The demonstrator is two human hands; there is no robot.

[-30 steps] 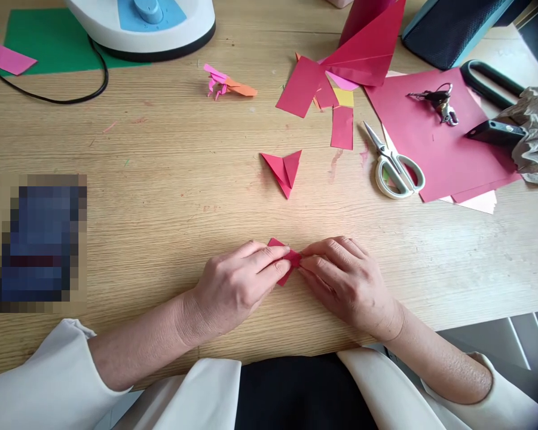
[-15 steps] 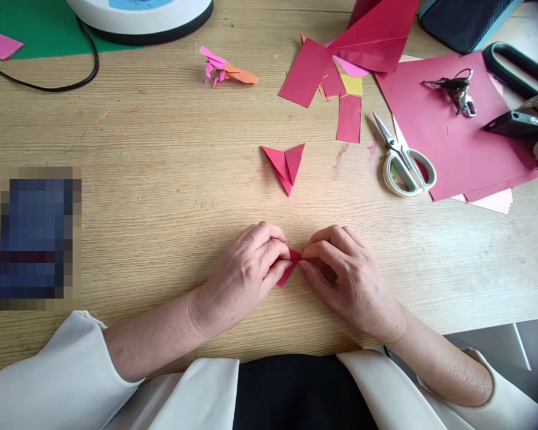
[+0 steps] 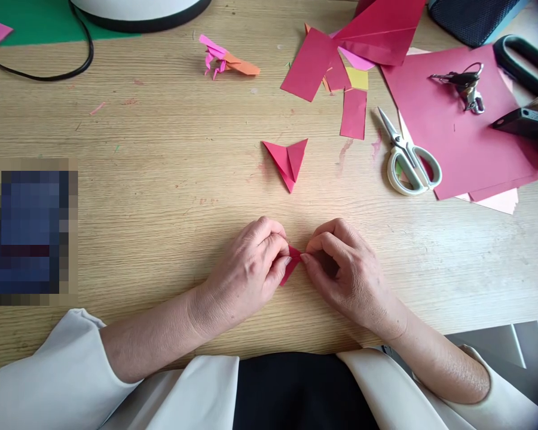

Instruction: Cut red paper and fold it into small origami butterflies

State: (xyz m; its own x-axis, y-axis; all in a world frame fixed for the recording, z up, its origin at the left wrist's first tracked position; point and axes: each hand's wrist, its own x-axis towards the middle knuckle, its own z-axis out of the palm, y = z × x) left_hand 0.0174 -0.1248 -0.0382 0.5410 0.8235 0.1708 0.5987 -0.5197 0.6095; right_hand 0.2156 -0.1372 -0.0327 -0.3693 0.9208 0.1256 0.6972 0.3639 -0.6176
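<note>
Between my two hands is a small piece of folded red paper [image 3: 289, 272], partly covered by fingers. My left hand [image 3: 253, 260] pinches its left side with thumb and fingertips. On the other side, my right hand [image 3: 349, 272] closes thumb and fingers on the paper's right tip. Just beyond the hands lies a second folded red paper [image 3: 289, 162], a pointed shape with two spread flaps. Farther off stands a small pink and orange folded-paper figure [image 3: 226, 60].
White-handled scissors [image 3: 407, 158] lie to the right, beside red paper sheets [image 3: 430, 107] with keys [image 3: 468, 89] on top. Cut paper pieces [image 3: 308, 64] are scattered at the back. A black cable [image 3: 58, 77] runs at the far left, near a blurred-out patch [image 3: 29, 233].
The view has shifted slightly, so objects on the table appear a little displaced. Both hands keep their pinch on the folded paper, with only slight finger movement.
</note>
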